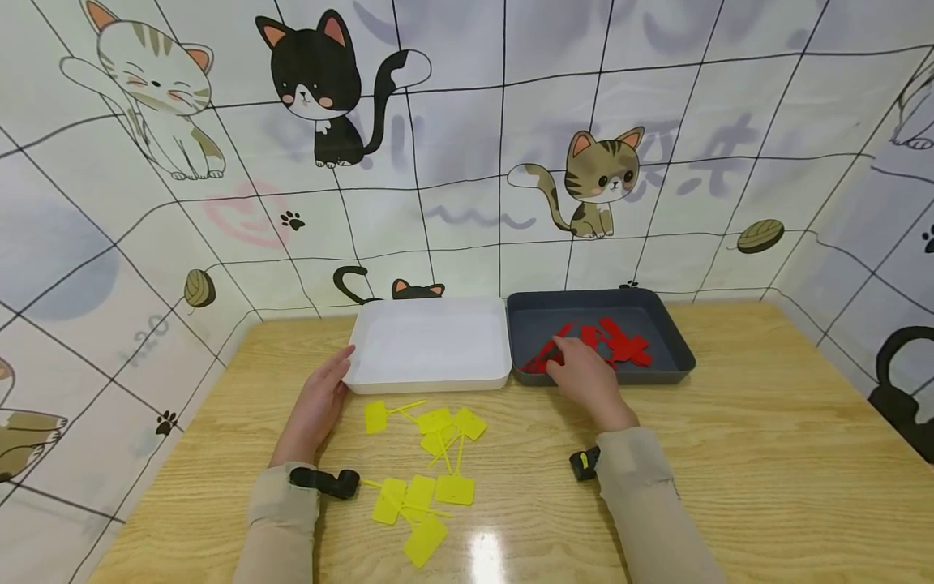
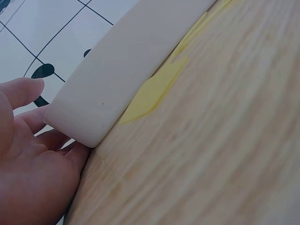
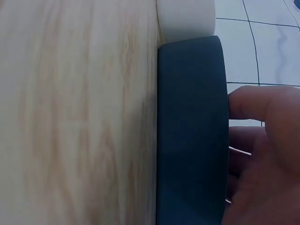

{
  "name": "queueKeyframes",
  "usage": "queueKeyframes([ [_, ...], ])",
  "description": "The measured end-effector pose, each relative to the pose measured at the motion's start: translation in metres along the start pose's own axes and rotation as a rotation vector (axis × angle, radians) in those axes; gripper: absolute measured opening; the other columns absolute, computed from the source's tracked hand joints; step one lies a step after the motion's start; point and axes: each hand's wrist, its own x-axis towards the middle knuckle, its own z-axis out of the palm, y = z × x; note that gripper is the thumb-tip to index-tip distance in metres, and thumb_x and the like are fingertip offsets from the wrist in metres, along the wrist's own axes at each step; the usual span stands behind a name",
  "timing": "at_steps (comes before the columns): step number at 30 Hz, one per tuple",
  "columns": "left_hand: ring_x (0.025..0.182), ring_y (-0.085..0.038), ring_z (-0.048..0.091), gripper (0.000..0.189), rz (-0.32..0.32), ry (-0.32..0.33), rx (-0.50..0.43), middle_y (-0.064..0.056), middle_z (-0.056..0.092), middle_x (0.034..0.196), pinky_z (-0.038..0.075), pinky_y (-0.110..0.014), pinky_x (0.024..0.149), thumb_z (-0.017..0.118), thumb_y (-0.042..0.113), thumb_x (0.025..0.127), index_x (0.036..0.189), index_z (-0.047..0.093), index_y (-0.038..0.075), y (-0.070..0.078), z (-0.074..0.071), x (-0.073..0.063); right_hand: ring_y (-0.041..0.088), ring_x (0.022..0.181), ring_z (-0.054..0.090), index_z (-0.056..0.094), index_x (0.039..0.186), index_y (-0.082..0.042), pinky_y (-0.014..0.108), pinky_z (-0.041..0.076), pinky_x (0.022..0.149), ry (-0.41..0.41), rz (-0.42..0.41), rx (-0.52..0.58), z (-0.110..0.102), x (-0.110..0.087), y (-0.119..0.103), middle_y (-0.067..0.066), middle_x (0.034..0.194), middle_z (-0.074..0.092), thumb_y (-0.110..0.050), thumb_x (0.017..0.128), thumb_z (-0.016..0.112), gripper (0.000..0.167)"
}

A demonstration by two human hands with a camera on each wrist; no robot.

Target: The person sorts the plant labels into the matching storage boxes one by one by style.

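Observation:
A white tray (image 1: pixel 430 345) stands at the back of the wooden table. My left hand (image 1: pixel 321 401) rests against its left end, fingers along the wall; in the left wrist view the thumb stands apart from the tray. Joined to its right side is a dark grey tray (image 1: pixel 667 375) with a pile of flat red pieces (image 1: pixel 620 345) inside. Over that tray's front wall my right hand (image 1: pixel 587 381) reaches down among the red pieces, thumb and index finger spread around some of them. In the right wrist view the grey wall hides the fingertips, so a grip cannot be made out.
Several flat yellow tags (image 1: pixel 419 491) with thin stems lie scattered on the table before the white tray. One yellow tag (image 2: pixel 152 91) lies close along that tray's front wall. A cat-printed cloth (image 1: pixel 467 227) stands behind and at both sides of the table.

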Motion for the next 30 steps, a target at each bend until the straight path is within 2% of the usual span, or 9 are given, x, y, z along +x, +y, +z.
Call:
queueKeyframes([
  [4,0.133,-0.014,0.014,0.051,-0.005,0.003,0.011,-0.004,0.013,0.148,0.012,-0.032,0.107,0.04,0.03,0.096,0.139,0.029,0.006,-0.0004,0.0002,0.0003,0.037,0.12,0.037,0.035,0.137,-0.005,0.054,0.037,0.086,-0.028,-0.006,-0.023,0.0003,-0.0017,-0.0016,0.018,0.139,0.032,-0.027,0.089,0.045,0.053],
  [9,0.133,-0.014,0.014,0.05,-0.004,0.006,0.014,-0.004,0.013,0.148,0.012,-0.032,0.107,0.04,0.03,0.096,0.139,0.031,0.007,0.0006,0.0009,0.0007,0.037,0.122,0.034,0.035,0.137,-0.006,0.056,0.034,0.089,-0.031,-0.009,-0.045,0.0,-0.0023,-0.0033,0.018,0.139,0.032,-0.03,0.091,0.045,0.053],
  [14,0.133,-0.013,0.013,0.05,-0.014,0.008,0.012,-0.003,0.013,0.148,0.011,-0.032,0.107,0.039,0.03,0.096,0.139,0.03,0.007,0.0013,0.0008,0.0007,0.037,0.12,0.037,0.037,0.136,-0.006,0.056,0.033,0.09,-0.04,-0.004,-0.079,0.0013,-0.0012,-0.0044,0.018,0.137,0.036,-0.037,0.091,0.047,0.056],
  [19,0.133,-0.012,0.014,0.048,-0.017,0.008,-0.01,-0.002,0.013,0.148,0.011,-0.031,0.107,0.038,0.028,0.097,0.139,0.03,0.007,0.0015,0.0011,0.0007,0.037,0.114,0.043,0.04,0.135,-0.007,0.056,0.033,0.089,-0.055,0.004,-0.093,0.0016,-0.0009,-0.006,0.016,0.133,0.042,-0.039,0.092,0.043,0.054],
  [23,0.133,-0.014,0.013,0.048,-0.011,0.003,-0.008,-0.003,0.012,0.148,0.011,-0.032,0.107,0.037,0.027,0.097,0.14,0.029,0.006,0.0019,0.0007,0.0001,0.036,0.114,0.044,0.041,0.134,-0.008,0.057,0.03,0.092,-0.06,0.007,-0.109,0.0021,-0.0018,-0.0072,0.015,0.132,0.044,-0.04,0.093,0.041,0.052],
  [30,0.133,-0.013,0.014,0.049,-0.011,0.013,0.008,-0.003,0.014,0.148,0.012,-0.032,0.107,0.039,0.029,0.096,0.139,0.031,0.007,0.0012,0.0003,0.0002,0.035,0.112,0.046,0.045,0.131,-0.007,0.056,0.032,0.09,-0.03,-0.013,-0.11,0.0029,-0.0032,-0.008,0.015,0.13,0.046,-0.038,0.093,0.042,0.049],
])
